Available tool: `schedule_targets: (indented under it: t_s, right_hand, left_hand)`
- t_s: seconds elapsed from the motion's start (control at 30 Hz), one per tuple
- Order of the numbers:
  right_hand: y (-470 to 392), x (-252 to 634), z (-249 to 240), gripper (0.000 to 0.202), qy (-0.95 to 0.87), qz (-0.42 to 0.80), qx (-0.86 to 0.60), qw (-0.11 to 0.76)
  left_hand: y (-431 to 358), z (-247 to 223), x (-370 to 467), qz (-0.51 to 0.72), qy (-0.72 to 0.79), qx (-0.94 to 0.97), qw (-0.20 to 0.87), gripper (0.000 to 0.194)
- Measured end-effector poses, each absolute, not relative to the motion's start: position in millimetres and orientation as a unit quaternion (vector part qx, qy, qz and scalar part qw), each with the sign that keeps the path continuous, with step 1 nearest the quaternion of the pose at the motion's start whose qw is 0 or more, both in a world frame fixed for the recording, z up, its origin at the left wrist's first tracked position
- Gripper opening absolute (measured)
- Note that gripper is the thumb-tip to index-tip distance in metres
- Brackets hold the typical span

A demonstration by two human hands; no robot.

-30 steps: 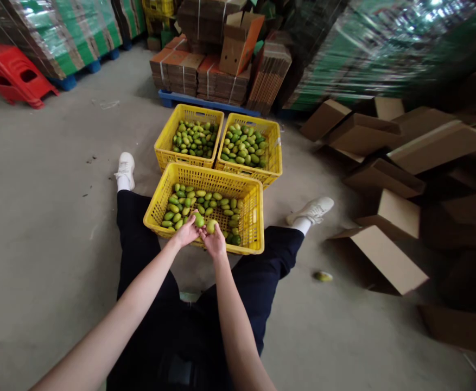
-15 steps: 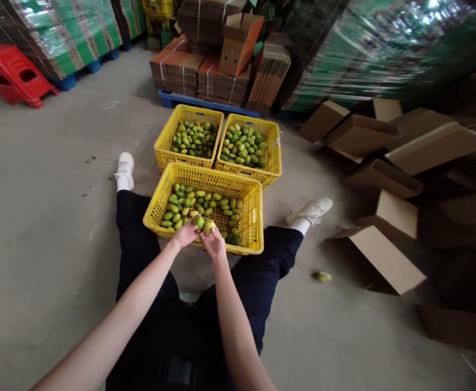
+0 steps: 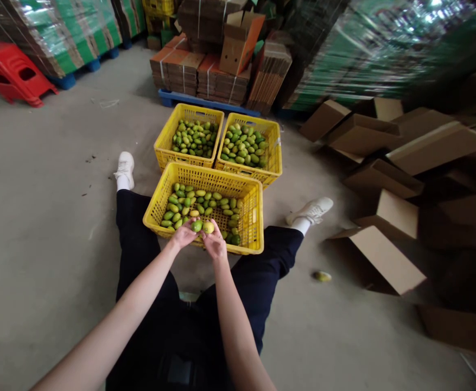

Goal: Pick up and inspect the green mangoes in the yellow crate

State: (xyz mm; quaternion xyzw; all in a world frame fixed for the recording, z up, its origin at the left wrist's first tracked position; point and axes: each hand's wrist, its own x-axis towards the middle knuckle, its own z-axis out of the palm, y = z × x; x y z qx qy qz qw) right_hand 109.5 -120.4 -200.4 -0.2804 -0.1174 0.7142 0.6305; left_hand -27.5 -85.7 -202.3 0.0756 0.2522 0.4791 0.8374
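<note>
Both bare arms are stretched forward and down, angling in so the hands meet over the middle of the near edge of the front yellow crate (image 3: 255, 220). Left hand (image 3: 184, 234) has its palm turned partly up with the fingers curled, and its grip is closed around a green fruit (image 3: 197, 226). Right hand (image 3: 215, 244) comes in more upright, fingertips pointing away from the body, grip pinching a yellowish fruit (image 3: 208, 227) right beside the green one. More loose fruit (image 3: 217, 196) sits inside that crate, mostly toward the far edge and the left and right ends. Two fuller crates, back-left (image 3: 165, 157) and back-right (image 3: 277, 155), are just past its far edge on the concrete floor (image 3: 58, 217).
</note>
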Motion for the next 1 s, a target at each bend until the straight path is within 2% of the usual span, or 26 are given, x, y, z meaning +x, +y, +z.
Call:
schedule_targets:
  t_s: [0.57, 0.67, 0.73, 0.87, 1.0]
  right_hand:
    - [-120.4, 108.6, -194.4, 0.04, -0.076, 0.731, -0.25, 0.631]
    - [-119.0, 108.7, -193.8, 0.021, -0.072, 0.742, -0.252, 0.617]
    - [-117.5, 108.7, -193.3, 0.005, -0.069, 0.755, -0.256, 0.599]
    - [-114.5, 108.0, -192.0, 0.031, -0.066, 0.772, -0.257, 0.577]
    - [-112.4, 107.4, -190.7, 0.037, -0.055, 0.776, -0.256, 0.574]
  left_hand:
    - [-86.4, -201.0, -25.3, 0.475, 0.246, 0.088, 0.84, 0.051]
    - [-86.8, -198.0, -25.1, 0.473, 0.246, 0.087, 0.841, 0.054]
    - [-86.9, -195.3, -25.6, 0.457, 0.244, 0.092, 0.851, 0.047]
    - [-86.0, -190.0, -27.2, 0.422, 0.225, 0.091, 0.874, 0.024]
    - [-84.9, -186.2, -27.3, 0.422, 0.219, 0.075, 0.877, 0.024]
